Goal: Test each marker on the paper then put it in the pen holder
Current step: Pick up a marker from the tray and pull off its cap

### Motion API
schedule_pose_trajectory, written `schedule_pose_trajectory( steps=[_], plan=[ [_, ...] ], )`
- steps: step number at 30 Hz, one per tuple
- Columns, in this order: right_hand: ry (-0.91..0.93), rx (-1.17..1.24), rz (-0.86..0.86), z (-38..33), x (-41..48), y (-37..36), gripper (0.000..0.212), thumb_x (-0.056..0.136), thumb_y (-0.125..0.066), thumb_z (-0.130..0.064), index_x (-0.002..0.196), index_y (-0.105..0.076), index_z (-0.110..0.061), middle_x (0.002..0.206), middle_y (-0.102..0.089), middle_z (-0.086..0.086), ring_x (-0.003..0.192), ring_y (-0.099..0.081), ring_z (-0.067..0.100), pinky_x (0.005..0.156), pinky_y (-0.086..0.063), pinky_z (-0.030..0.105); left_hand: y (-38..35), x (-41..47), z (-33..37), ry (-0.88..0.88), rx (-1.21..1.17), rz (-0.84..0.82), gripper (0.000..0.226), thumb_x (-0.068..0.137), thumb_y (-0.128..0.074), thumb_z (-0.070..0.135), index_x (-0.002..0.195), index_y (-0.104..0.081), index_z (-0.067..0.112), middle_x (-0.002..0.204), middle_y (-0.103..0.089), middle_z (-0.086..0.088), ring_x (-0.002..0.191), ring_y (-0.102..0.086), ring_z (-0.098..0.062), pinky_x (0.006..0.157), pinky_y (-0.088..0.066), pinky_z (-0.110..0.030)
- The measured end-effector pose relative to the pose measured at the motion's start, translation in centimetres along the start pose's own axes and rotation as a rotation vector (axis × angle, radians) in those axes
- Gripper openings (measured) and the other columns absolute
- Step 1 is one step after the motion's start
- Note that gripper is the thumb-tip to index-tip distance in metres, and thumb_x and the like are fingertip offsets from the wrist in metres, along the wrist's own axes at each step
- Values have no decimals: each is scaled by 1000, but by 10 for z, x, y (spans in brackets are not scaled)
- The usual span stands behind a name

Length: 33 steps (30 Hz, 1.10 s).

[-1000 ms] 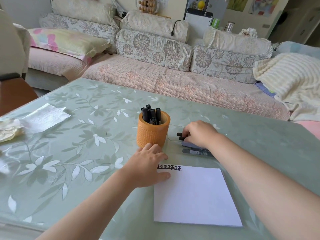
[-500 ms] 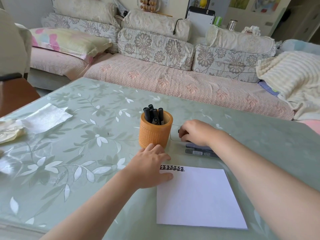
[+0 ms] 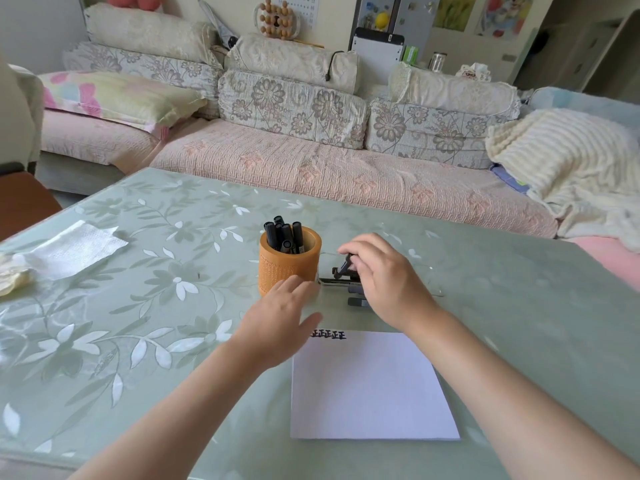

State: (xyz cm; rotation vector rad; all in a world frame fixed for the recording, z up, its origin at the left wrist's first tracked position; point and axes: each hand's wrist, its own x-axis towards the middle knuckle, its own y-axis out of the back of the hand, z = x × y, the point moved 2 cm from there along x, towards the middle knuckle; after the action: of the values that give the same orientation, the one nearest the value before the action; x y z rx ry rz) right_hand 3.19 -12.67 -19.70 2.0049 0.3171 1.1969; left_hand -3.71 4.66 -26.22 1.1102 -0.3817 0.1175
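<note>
An orange pen holder [image 3: 289, 268] stands mid-table with several black markers [image 3: 284, 234] upright in it. Just right of it my right hand [image 3: 384, 278] grips a black marker [image 3: 343, 266], lifted and tilted above a few more markers [image 3: 356, 301] lying on the table, partly hidden under the hand. My left hand [image 3: 280, 320] hovers with fingers spread in front of the holder, at the top left corner of the white paper [image 3: 370, 386]. A row of black test marks [image 3: 328, 335] runs along the paper's top edge.
The table [image 3: 138, 306] has a green floral cover under glass. A white tissue [image 3: 74, 247] and a crumpled yellowish wad [image 3: 12, 277] lie at the far left. A sofa [image 3: 311, 168] with cushions runs behind the table.
My right hand has lifted one marker out of the pile beside the holder. My left hand has risen off the paper's corner and moved a little towards the holder.
</note>
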Motion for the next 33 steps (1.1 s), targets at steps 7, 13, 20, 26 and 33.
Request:
schedule_pose_trajectory(
  steps=[7, 13, 20, 26, 33],
  plan=[
    [-375, 362, 393, -10, -33, 18, 30, 100, -41, 2, 109, -66, -12, 102, -65, 1, 77, -68, 13, 75, -55, 22, 7, 2, 17, -88, -62, 254, 47, 90, -61, 25, 134, -47, 18, 127, -47, 5, 115, -45, -17, 94, -43, -28],
    [-753, 718, 313, 5, -57, 10, 32, 102, -37, 3, 102, -66, -10, 99, -68, 8, 74, -71, 19, 71, -60, 30, -1, 7, 17, -94, 52, 170, 21, 89, -53, 31, 107, -63, 23, 90, -62, 8, 85, -58, -22, 70, -49, -39],
    [-366, -133, -156, 22, -76, 10, 27, 87, -53, -9, 107, -67, -21, 103, -69, -11, 96, -57, 14, 87, -45, 29, -3, 7, 17, -119, 46, 146, 13, 89, -65, 22, 101, -67, 24, 86, -60, 10, 85, -55, -17, 65, -49, -33],
    [-255, -130, -437, 12, -69, -1, 31, 100, -43, -29, 128, -57, -26, 121, -63, -8, 113, -56, 18, 94, -44, 37, -5, 3, 25, -218, 13, 116, 13, 89, -64, 24, 102, -66, 26, 84, -56, 13, 83, -52, -14, 64, -47, -29],
    [-314, -43, -533, 11, -69, -3, 29, 102, -42, -38, 125, -57, -27, 119, -62, -8, 111, -56, 17, 90, -45, 36, -3, 1, 31, -310, 81, 91, 12, 89, -61, 26, 100, -62, 21, 82, -55, 10, 79, -52, -14, 57, -44, -26]
  ],
)
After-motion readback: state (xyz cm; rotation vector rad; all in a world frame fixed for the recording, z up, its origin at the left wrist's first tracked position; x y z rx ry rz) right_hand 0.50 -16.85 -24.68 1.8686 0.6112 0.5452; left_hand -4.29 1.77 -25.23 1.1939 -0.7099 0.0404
